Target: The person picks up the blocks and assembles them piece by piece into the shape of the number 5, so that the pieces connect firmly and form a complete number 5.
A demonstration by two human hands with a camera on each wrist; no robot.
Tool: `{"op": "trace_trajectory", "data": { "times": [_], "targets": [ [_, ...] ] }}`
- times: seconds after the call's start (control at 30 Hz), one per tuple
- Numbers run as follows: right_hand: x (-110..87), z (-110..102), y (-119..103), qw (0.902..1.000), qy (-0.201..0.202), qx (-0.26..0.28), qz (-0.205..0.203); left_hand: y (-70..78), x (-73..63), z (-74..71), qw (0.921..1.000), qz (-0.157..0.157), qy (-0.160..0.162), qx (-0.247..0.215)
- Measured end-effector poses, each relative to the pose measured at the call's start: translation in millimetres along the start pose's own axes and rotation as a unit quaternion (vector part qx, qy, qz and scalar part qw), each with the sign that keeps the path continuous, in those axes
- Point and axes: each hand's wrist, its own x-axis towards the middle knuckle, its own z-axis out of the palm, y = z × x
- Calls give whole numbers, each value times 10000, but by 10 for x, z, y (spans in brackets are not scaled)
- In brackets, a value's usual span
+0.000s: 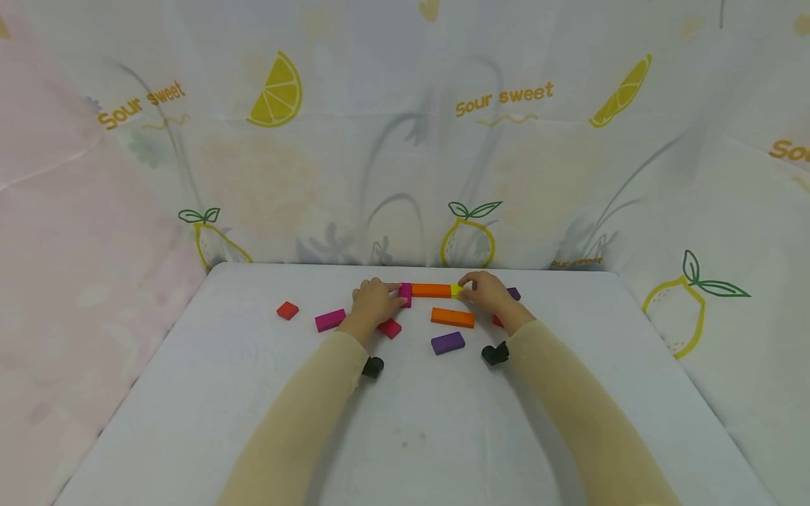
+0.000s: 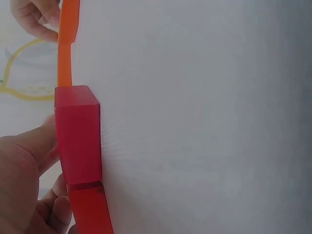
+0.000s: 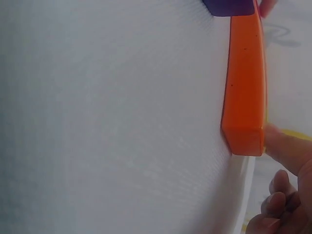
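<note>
In the head view my left hand (image 1: 375, 302) pinches an upright-lying magenta block (image 1: 406, 295) between thumb and index finger, at the left end of a long orange block (image 1: 432, 290). At that orange block's other end, my right hand (image 1: 487, 289) pinches a small yellow block (image 1: 456, 291), partly covered by the fingers. The three blocks form a row near the table's back edge. A second orange block (image 1: 452, 318) lies in front of the row. Both wrist views show nearer blocks covering the fingertips.
Left of my left hand lie a red block (image 1: 287, 310) and a magenta block (image 1: 330, 320). Another red block (image 1: 389, 328) sits beneath that wrist. A purple block (image 1: 448, 343) lies nearer the front; a dark purple one (image 1: 514, 294) is partly behind my right hand.
</note>
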Motion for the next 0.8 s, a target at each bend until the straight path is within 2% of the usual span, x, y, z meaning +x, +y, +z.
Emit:
{"op": "trace_trajectory", "data": {
  "times": [0.33,0.6,0.8],
  "targets": [
    [-17,-12,19,9998,134,-17,-143,-39,-48,-24,9993,312,71,-167],
    [-129,-53,17,9998,104,52,-177,-69,-125,-83,9984,494,63,-262],
    [-210,-39,11,9990,76,-1,-449,-151,-196,-124,9966,605,221,-508]
  ]
}}
